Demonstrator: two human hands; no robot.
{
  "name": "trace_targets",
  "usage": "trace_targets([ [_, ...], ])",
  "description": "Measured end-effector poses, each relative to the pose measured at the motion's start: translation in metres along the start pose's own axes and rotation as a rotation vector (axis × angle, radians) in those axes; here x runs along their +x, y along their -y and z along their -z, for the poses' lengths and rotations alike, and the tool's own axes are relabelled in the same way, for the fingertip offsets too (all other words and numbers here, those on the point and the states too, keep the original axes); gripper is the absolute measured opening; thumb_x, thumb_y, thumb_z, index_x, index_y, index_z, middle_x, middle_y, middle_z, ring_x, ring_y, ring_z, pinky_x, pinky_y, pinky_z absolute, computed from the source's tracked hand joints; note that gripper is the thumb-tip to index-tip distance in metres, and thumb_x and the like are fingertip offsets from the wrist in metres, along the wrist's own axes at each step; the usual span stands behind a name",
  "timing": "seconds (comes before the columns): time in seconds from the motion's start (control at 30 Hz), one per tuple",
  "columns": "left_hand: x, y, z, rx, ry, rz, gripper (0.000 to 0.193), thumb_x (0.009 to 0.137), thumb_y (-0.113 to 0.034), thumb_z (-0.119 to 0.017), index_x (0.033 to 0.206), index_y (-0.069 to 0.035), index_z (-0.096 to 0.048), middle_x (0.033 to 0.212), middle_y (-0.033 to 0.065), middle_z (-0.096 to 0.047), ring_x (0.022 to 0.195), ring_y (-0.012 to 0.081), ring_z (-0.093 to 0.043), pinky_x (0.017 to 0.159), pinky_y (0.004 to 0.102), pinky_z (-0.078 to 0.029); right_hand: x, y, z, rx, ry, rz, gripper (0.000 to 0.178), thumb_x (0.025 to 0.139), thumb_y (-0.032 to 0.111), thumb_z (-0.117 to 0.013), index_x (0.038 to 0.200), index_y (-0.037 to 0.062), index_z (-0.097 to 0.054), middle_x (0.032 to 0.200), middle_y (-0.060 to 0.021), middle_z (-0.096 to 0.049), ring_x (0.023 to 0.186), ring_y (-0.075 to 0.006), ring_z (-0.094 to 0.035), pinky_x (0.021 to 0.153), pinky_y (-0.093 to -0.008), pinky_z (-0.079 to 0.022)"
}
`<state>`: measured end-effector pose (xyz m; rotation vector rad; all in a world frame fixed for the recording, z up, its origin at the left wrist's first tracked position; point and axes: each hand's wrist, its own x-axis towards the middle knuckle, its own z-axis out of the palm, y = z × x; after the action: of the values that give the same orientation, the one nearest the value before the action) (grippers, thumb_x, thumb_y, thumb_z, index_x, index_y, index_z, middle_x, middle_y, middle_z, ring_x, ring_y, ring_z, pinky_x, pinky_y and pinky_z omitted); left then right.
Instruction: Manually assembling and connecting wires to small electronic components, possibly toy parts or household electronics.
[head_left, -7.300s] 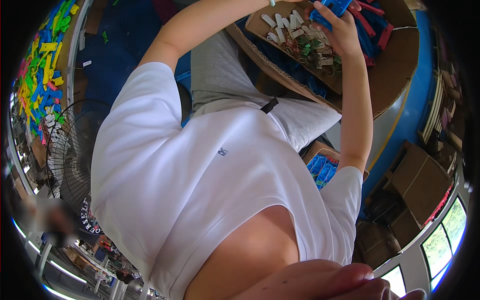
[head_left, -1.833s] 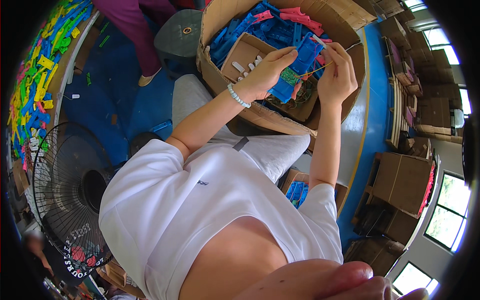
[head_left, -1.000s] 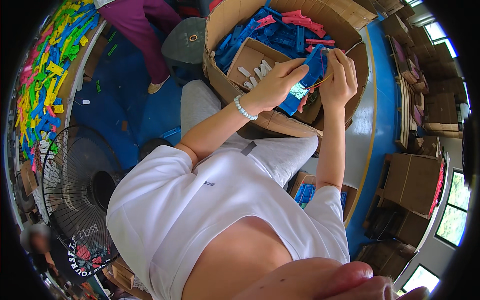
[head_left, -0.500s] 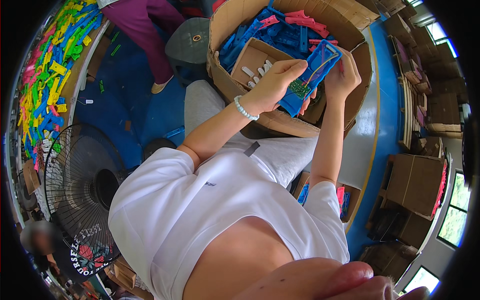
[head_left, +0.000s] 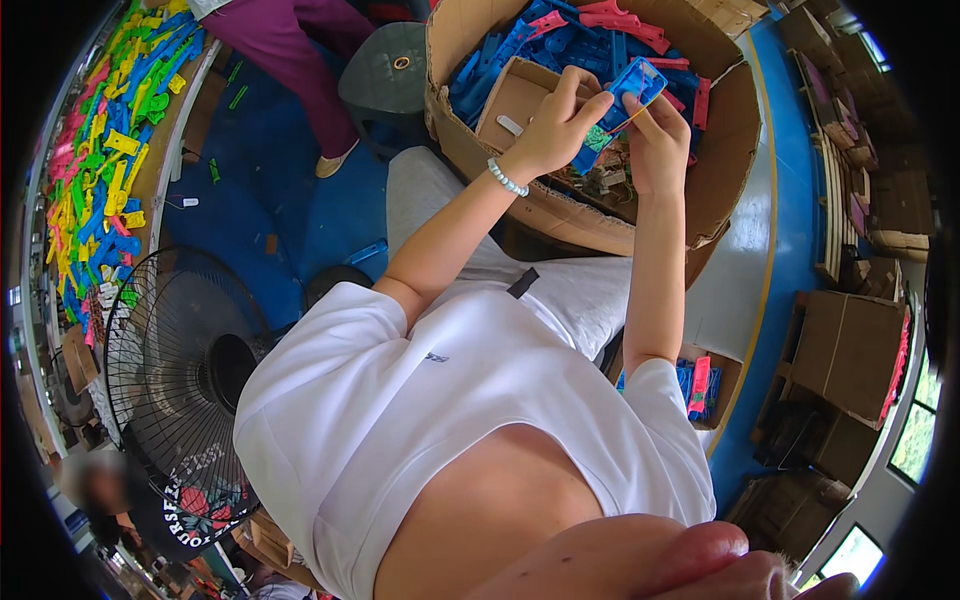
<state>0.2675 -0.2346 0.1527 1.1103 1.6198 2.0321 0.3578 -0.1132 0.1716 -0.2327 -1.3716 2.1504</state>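
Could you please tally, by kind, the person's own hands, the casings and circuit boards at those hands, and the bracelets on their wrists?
Hands: 2, the left hand and the right hand
Casings: 1, the blue casing
Circuit boards: 1, the green circuit board
Bracelets: 1, the beaded bracelet on the left wrist
Total: 5

The left forearm (head_left: 450, 230) slanted inward; the right forearm (head_left: 657, 265) pointed nearly straight ahead. The left hand (head_left: 552, 132) and right hand (head_left: 659, 148) curled close together, thumbs extended.
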Motion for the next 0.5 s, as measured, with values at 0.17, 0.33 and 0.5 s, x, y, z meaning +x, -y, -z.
trace_targets([
  [0.17, 0.002, 0.006, 0.000, 0.181, 0.047, -0.061, 0.025, 0.100, -0.024, -0.058, 0.112, -0.004, -0.049, 0.074, 0.0023, -0.062, 0.058, 0.0048, -0.048, 0.050, 0.0263, -0.033, 0.007, -0.014, 0.006, -0.103, -0.116, 0.115, 0.015, 0.088, 0.002, -0.069, 0.102, -0.0040, -0.066, 0.094, -0.0054, -0.070, 0.085, -0.0103, -0.062, 0.079, -0.0255, -0.047],
  [0.33, 0.010, 0.010, -0.005, 0.114, 0.056, -0.196, 0.029, 0.102, -0.022, -0.054, 0.122, -0.002, -0.054, 0.078, 0.0043, -0.067, 0.057, 0.0081, -0.055, 0.054, 0.0251, -0.042, 0.007, 0.001, 0.002, -0.056, -0.036, 0.101, 0.021, 0.090, 0.003, -0.067, 0.110, -0.0032, -0.063, 0.098, -0.0067, -0.070, 0.086, -0.0112, -0.063, 0.078, -0.0262, -0.049],
  [0.5, 0.018, -0.012, -0.013, -0.680, 0.030, 0.229, 0.027, 0.102, -0.028, -0.052, 0.114, -0.005, -0.060, 0.087, 0.0061, -0.070, 0.073, 0.0147, -0.070, 0.062, 0.0271, -0.058, -0.024, 0.011, -0.009, -0.150, -0.088, 0.250, 0.027, 0.090, 0.002, -0.066, 0.115, -0.0031, -0.056, 0.116, -0.0133, -0.060, 0.095, -0.0158, -0.063, 0.080, -0.0305, -0.054],
])
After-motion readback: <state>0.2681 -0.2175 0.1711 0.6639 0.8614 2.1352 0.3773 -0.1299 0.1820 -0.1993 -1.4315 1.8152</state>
